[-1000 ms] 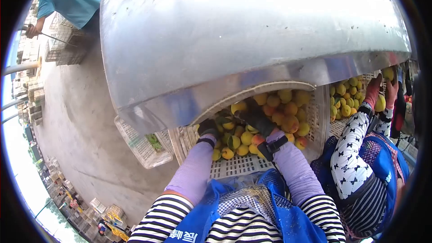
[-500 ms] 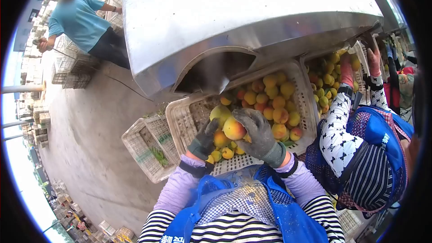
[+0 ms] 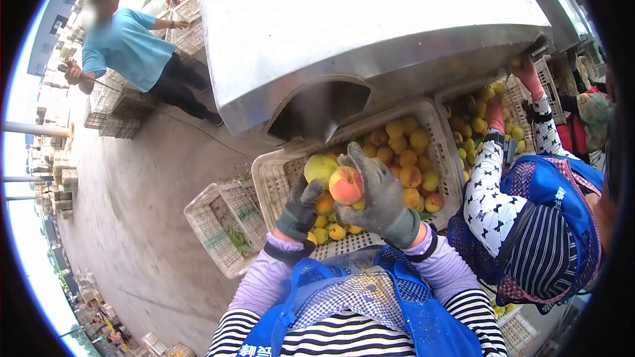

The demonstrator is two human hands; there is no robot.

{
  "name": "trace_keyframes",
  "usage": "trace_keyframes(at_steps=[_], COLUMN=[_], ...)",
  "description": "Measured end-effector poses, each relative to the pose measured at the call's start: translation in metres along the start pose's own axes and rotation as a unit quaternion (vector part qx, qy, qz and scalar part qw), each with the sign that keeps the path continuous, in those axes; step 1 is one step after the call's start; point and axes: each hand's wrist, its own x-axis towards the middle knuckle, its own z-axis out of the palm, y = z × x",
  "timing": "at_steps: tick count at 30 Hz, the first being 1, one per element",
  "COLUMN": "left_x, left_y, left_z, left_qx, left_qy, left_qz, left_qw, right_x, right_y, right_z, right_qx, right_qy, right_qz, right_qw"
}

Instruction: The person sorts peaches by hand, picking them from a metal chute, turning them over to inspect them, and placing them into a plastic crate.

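Observation:
Both my hands wear dark grey gloves and are over a white plastic crate (image 3: pixel 271 188) of yellow and red peaches. My right hand (image 3: pixel 378 195) is wrapped round a red-yellow peach (image 3: pixel 345 185), its fingers along the right side of the fruit. Curled at the left, my left hand (image 3: pixel 299 208) holds a large yellow-green peach (image 3: pixel 320 168). More peaches (image 3: pixel 410 176) lie in the crate to the right of my hands, and some smaller ones show below them.
A metal machine (image 3: pixel 377 46) with an arched opening stands beyond the crate. At the right a co-worker (image 3: pixel 542 238) reaches into another crate of fruit (image 3: pixel 473 125). A person in a blue shirt (image 3: pixel 135 49) stands at upper left. A smaller crate (image 3: pixel 221 228) sits on the floor.
The peach in my right hand has turned, showing more red. The view has shifted a little. The co-worker's far hand has moved up towards the machine's edge.

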Motion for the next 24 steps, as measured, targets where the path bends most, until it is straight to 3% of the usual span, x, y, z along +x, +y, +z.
trace_keyframes(at_steps=[2,5,9,11,14,15,18,24], left_x=[0.000,0.000,0.001,0.002,0.009,0.005,-0.006,-0.021], left_y=[0.002,0.010,0.013,0.016,0.020,0.026,0.031,0.020], left_z=[-0.003,-0.008,-0.009,0.000,-0.015,-0.013,-0.028,-0.063], left_qx=[0.036,0.109,0.103,-0.004,0.024,-0.003,0.002,0.007], left_qy=[0.011,0.033,0.036,0.075,0.084,0.125,0.123,0.101], left_qz=[-0.002,0.012,0.021,0.006,0.047,0.021,0.002,0.001], left_qw=[0.999,0.993,0.994,0.997,0.995,0.992,0.992,0.995], right_x=[0.004,0.007,0.011,0.016,0.042,0.057,0.084,0.105], right_y=[-0.002,0.002,-0.011,-0.018,-0.020,-0.012,0.032,0.046], right_z=[0.002,0.014,0.013,0.016,0.020,0.027,0.054,0.069], right_qx=[-0.111,-0.020,-0.034,-0.088,-0.139,-0.175,-0.246,-0.254], right_qy=[0.059,0.105,0.129,0.133,0.136,0.163,0.176,0.141], right_qz=[-0.108,-0.088,-0.082,-0.058,-0.061,-0.066,-0.080,-0.083], right_qw=[0.986,0.990,0.988,0.985,0.979,0.969,0.950,0.953])
